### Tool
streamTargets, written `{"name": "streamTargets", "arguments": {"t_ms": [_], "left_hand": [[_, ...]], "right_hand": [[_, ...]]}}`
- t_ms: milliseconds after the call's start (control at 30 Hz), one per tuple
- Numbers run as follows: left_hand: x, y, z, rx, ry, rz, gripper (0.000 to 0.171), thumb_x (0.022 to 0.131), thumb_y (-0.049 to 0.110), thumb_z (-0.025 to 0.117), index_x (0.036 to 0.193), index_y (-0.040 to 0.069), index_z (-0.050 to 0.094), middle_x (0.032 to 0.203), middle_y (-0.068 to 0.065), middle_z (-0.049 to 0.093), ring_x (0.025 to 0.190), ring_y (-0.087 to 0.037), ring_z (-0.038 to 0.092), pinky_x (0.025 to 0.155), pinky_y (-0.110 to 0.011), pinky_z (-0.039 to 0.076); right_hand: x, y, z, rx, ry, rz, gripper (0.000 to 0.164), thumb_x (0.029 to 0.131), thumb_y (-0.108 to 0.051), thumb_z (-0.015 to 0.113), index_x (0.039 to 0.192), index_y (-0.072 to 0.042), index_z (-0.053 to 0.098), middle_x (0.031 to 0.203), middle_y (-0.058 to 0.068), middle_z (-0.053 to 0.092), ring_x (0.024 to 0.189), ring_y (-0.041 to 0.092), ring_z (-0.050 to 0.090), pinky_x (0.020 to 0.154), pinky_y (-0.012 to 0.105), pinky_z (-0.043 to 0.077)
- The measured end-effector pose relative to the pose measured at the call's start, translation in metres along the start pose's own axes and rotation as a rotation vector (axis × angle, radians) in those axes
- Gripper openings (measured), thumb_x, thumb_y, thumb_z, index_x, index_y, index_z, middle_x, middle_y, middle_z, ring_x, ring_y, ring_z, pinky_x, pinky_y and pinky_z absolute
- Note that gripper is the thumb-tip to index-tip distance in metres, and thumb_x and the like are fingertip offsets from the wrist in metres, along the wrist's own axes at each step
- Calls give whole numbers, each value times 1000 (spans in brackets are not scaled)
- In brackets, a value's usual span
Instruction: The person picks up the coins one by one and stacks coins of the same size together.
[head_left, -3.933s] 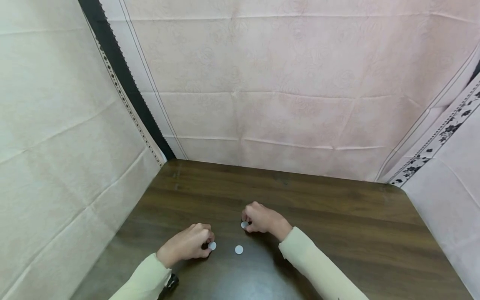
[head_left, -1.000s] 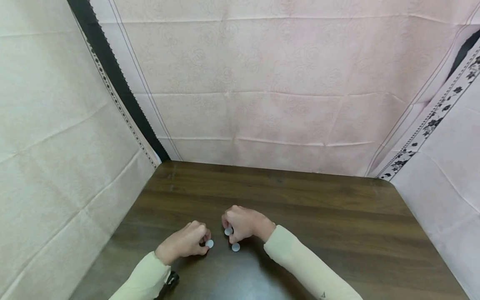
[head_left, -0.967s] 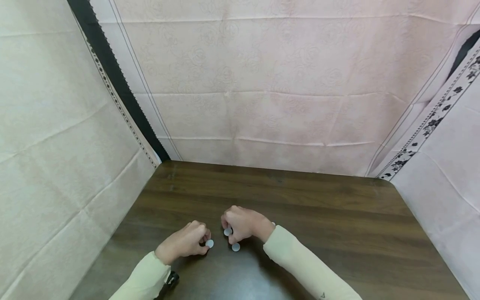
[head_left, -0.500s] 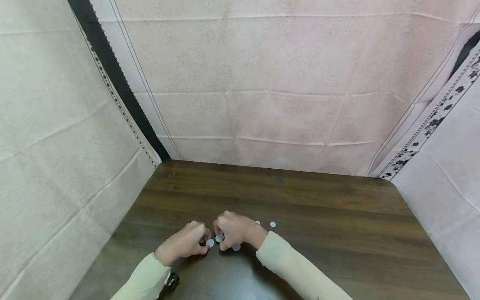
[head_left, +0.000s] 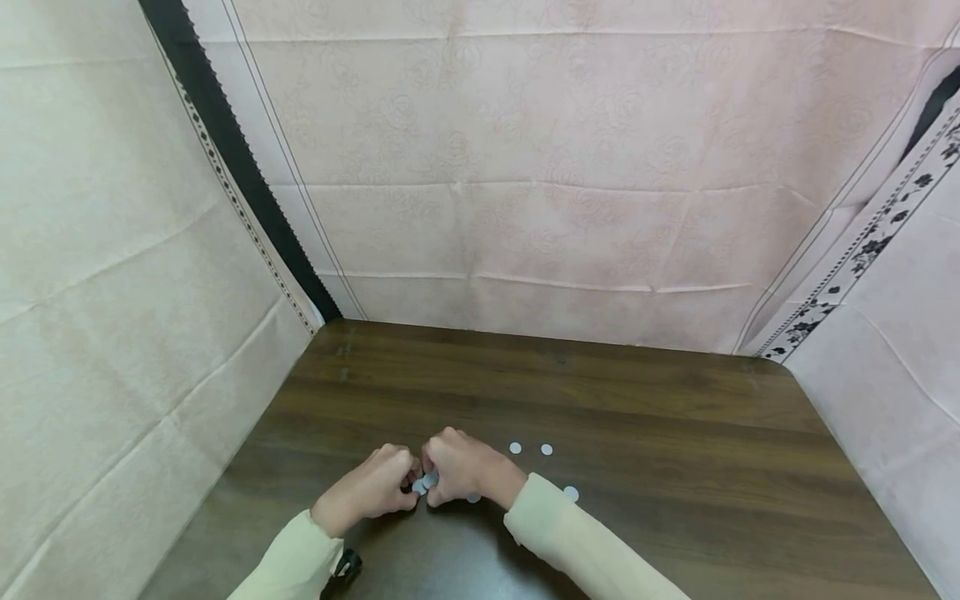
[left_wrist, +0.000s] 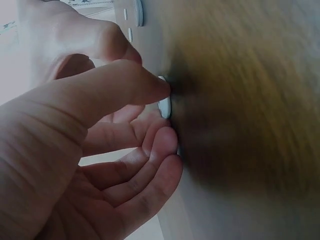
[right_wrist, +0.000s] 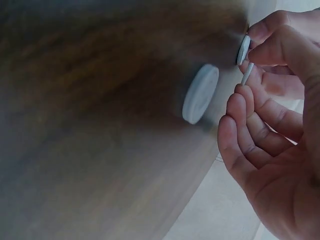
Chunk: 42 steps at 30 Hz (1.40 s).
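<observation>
Small flat white discs lie on the wooden table, of a kind I cannot name. My left hand (head_left: 371,490) pinches one white disc (head_left: 418,487) between thumb and finger, low over the tabletop. Right beside it, my right hand (head_left: 467,469) pinches another white disc (head_left: 431,480); the two discs are close together or overlap in the head view. A further disc (head_left: 473,498) is partly hidden beneath my right hand, and shows whole as a disc (right_wrist: 201,94) in the right wrist view. The left wrist view shows a disc (left_wrist: 165,106) at my left thumb tip.
Two discs lie past my right hand, a left disc (head_left: 515,447) and a right disc (head_left: 547,449). One more disc (head_left: 571,493) shows beside my right sleeve. The brown wooden table (head_left: 712,467) meets pale cloth walls (head_left: 525,233) at the back and sides.
My right hand has slid left with its disc until it is beside my left hand, which has stayed nearly still. Discs once hidden by the right arm now show.
</observation>
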<state>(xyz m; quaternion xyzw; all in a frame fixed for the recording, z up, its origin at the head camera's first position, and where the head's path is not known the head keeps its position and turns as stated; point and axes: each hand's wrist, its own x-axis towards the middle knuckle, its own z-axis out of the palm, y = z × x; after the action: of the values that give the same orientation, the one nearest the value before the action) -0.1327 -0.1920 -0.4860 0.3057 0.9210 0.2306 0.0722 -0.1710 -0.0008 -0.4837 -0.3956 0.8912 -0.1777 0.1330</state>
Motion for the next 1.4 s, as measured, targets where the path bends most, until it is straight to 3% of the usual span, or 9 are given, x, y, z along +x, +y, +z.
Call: {"name": "streamTargets", "arguments": {"t_ms": [133,200,233,333,600,1100,1400], "left_hand": [[-1,-1,2,-19,22,9,26,80,-2,76,64,3,56,64,14,34,58,0,30,54,-18,27],[-3,-2,3,-34,44,30,27,79,-2,76,63,4,54,64,14,33,58,0,29,52,-19,27],[-2,-12,9,-25,66,72,30,81,1,75,63,7,52,65,14,33,59,-1,29,53,-20,27],[-3,-13,11,-26,94,94,32,80,2,76,62,9,50,65,15,33,58,0,29,51,-21,27],[-4,0,2,9,48,-19,24,79,-2,77,65,3,58,64,13,36,58,0,30,52,-18,28],[-5,1,3,22,60,-33,25,79,-3,78,67,6,57,65,13,36,58,0,30,52,-18,28],[-4,2,3,24,55,-38,26,80,-2,79,69,12,60,67,4,51,62,-1,36,55,-19,34]], "right_hand": [[0,0,3,18,-1,23,22,78,-21,91,88,-14,72,79,-10,65,62,0,56,58,16,48],[1,0,5,24,9,22,22,77,-21,91,87,-14,73,78,-10,66,62,0,56,58,16,48],[1,0,6,28,13,21,21,77,-20,91,86,-14,73,78,-11,65,62,0,56,58,16,48],[1,-1,7,34,24,23,21,77,-20,91,83,-15,72,75,-11,64,60,1,55,57,16,47],[1,-4,11,43,47,43,22,78,-23,92,81,-16,72,73,-11,66,57,1,56,55,16,47],[0,-3,9,55,43,35,19,81,-21,90,91,-15,75,83,-10,71,68,-4,59,63,13,50],[-2,-1,3,119,6,53,19,81,-14,90,92,-15,74,82,-12,69,73,-5,60,67,13,51]]}}
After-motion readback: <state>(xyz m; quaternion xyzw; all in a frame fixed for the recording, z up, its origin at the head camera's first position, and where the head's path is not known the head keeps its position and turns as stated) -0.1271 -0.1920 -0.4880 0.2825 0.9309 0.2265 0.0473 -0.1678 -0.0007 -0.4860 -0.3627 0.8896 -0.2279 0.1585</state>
